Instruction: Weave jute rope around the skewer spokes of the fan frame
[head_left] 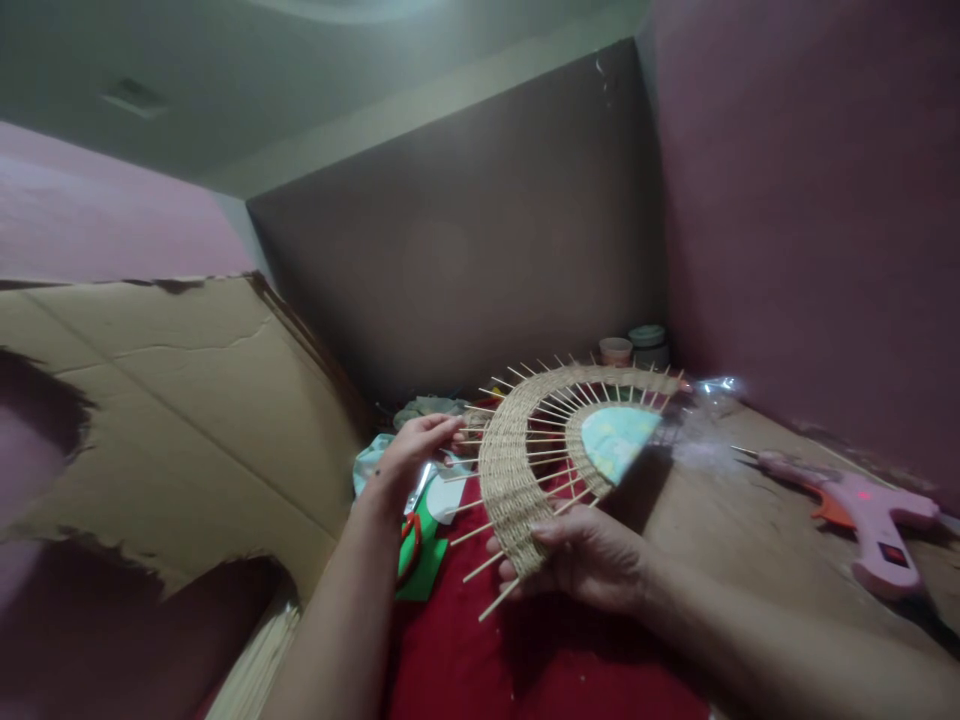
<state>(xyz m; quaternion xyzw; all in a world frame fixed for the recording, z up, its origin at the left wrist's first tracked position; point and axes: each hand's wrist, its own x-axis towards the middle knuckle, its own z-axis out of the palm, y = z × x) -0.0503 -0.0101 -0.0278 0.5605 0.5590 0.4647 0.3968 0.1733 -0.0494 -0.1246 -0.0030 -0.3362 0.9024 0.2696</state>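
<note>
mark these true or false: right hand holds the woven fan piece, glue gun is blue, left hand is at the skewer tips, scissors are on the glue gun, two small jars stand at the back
1. The right hand holds the woven fan piece by its lower edge. True.
2. The glue gun is blue. False: it is pink and lies on the brown surface at the right.
3. The left hand is at the skewer tips. True.
4. The scissors are on the glue gun. False: they lie by the green sheet, below the left hand.
5. Two small jars stand at the back. True.
</note>
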